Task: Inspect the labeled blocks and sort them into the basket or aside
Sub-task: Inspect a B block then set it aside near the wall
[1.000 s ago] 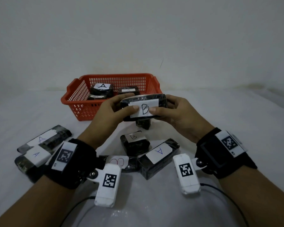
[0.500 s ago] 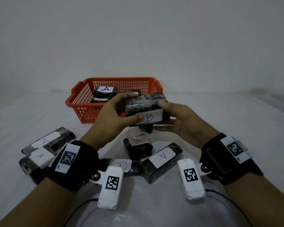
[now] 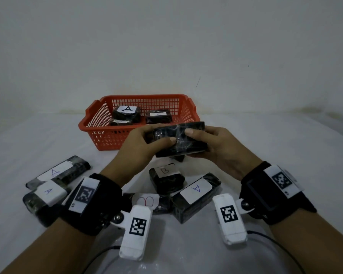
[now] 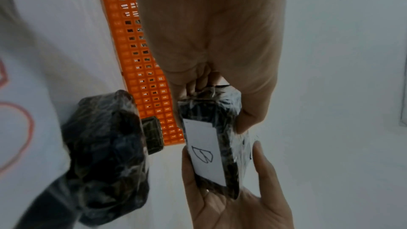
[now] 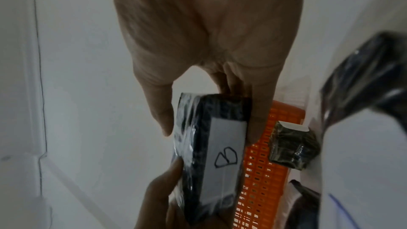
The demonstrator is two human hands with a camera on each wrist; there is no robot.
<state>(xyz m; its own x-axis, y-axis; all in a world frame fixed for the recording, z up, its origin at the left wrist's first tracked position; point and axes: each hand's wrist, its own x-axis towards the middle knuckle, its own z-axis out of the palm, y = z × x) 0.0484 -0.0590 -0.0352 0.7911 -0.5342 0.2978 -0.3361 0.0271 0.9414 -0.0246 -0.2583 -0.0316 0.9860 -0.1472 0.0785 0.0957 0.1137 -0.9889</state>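
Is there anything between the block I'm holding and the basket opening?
Nothing visible: the held block, gripped by left hand and right hand, sits just in front of the red basket, around rim height.

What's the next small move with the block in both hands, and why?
Probably set the held block aside on the table, near the B block. Its label reads B, while the readable labels in the basket show A. Both the left hand and right hand grip it.

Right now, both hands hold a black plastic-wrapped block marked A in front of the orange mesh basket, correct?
Nearly: the black plastic-wrapped block that the left hand and right hand hold before the orange mesh basket is marked B, as both wrist views show.
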